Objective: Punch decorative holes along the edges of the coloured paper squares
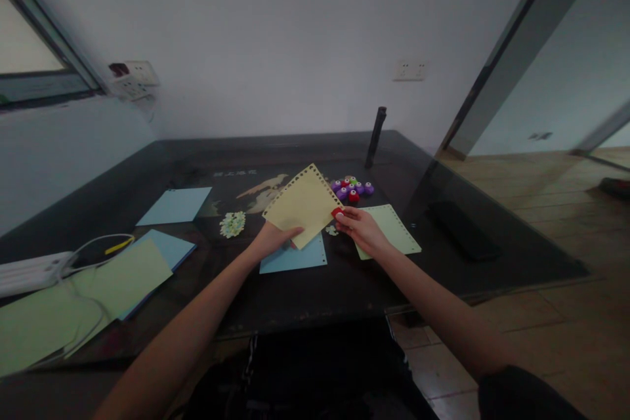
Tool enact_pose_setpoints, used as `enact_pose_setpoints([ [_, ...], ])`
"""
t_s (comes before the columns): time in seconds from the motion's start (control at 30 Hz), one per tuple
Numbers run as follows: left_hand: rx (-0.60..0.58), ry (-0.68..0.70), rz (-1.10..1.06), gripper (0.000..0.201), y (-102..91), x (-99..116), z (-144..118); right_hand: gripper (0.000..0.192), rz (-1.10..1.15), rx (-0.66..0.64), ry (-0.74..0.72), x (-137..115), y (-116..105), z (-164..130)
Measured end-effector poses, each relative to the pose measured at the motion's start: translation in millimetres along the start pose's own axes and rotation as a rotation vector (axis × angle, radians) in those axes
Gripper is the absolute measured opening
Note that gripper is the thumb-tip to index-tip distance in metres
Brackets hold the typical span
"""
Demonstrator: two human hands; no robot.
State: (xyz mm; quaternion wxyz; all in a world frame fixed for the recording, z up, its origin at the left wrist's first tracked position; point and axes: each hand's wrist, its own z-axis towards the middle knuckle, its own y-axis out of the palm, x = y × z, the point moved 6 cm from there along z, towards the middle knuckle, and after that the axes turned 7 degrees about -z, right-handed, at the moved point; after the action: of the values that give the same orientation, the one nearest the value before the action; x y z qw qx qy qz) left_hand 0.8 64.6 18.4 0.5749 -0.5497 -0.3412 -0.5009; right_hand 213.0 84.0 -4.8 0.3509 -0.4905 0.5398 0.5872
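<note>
My left hand pinches the lower left side of a pale yellow paper sheet, thumb on top. The sheet is tilted up off the table, and rows of small punched holes line its two upper edges. In my right hand a small red craft punch is gripped between thumb and fingers at the sheet's right corner. Beneath the sheet lies a light blue sheet with holes along its right edge. A pale green sheet with a holed edge rests under and beside my right hand.
Several purple, red and green punches cluster behind my right hand. Paper cut-outs form a pile and a smaller heap. Blue paper, green paper, a power strip, a black post and a dark flat object surround them.
</note>
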Motion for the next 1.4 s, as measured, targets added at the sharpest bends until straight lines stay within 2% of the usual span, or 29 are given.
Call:
enact_pose_setpoints([
  [0.17, -0.003, -0.010, 0.030, 0.029, 0.0, 4, -1, 0.029, -0.050, 0.003, -0.007, -3, 1, -2],
  [0.3, -0.077, -0.095, 0.034, 0.016, 5.0, 4, -4, 0.033, -0.073, 0.001, -0.016, -7, 2, -5],
  [0.5, -0.120, -0.104, 0.036, 0.018, 7.6, 6, -5, 0.034, -0.015, -0.030, -0.008, -6, 3, -5],
  [0.77, -0.115, -0.112, 0.033, 0.020, 7.8, 13, -8, 0.029, 0.031, -0.026, 0.004, -4, 3, -3],
  [1.13, -0.126, -0.089, 0.052, 0.018, 5.5, 3, -6, 0.030, 0.008, -0.028, -0.011, -6, 3, -4],
  [1.4, -0.109, -0.120, 0.014, 0.015, 7.4, 8, -7, 0.029, -0.013, -0.020, -0.009, -4, 0, -2],
])
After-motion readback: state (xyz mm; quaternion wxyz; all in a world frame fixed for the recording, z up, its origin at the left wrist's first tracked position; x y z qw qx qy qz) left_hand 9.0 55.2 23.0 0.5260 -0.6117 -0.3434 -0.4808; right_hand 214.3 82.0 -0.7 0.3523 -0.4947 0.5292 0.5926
